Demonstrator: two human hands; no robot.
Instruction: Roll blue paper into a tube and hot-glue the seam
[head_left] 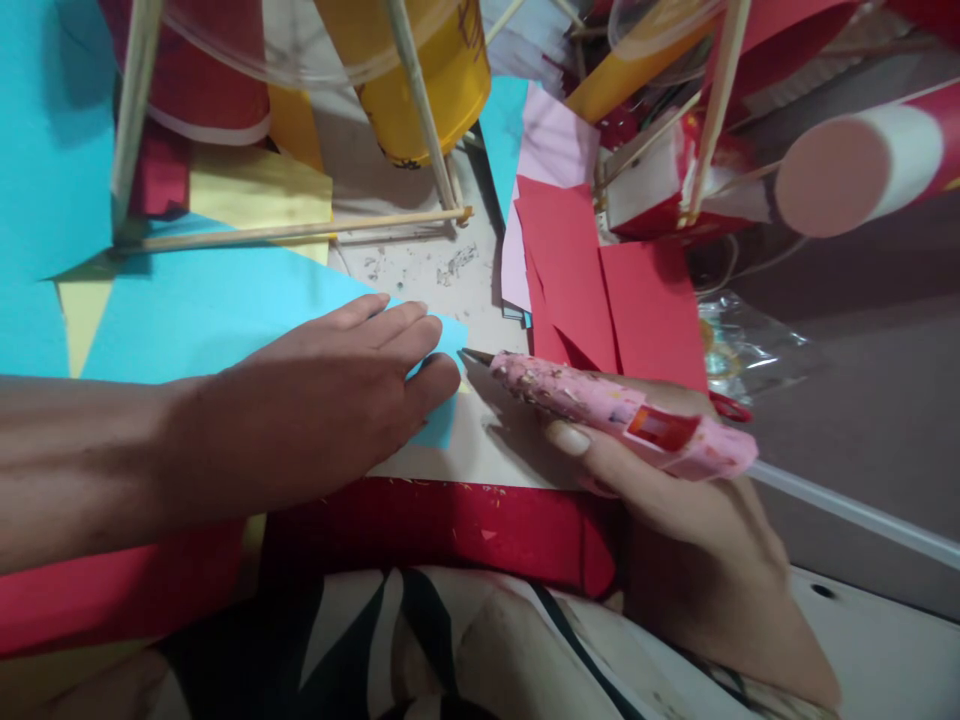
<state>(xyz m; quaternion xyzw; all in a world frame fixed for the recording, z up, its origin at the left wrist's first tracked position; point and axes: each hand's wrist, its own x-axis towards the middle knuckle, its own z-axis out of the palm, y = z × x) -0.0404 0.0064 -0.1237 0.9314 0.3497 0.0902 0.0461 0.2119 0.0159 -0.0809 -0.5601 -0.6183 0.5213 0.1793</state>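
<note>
Left hand [337, 385]: left of centre, palm down on a blue sheet [225, 310]. Fingers lie close together, pointing right; no pinch visible. Thumb position cannot be told.

Right hand [697, 510]: lower right, wrapped round a pink glue gun [585, 400], thumb along its near side. A pale rod [855, 512] runs from the gun's rear toward the right edge of the frame.

Key relation: gun's long axis slopes from mid-frame down to the right, nozzle facing left. Tip sits at the sheet's right end, just beside the left fingertips (whether it touches the paper cannot be told from this angle). Sheet runs left to right, narrowing toward centre; left hand is the nearer, resting on it, right hand off to its right.

Surroundings: stick frame [300, 233] upper left, yellow cup [457, 90] top centre, red paper pieces [574, 270] right of centre.
</note>
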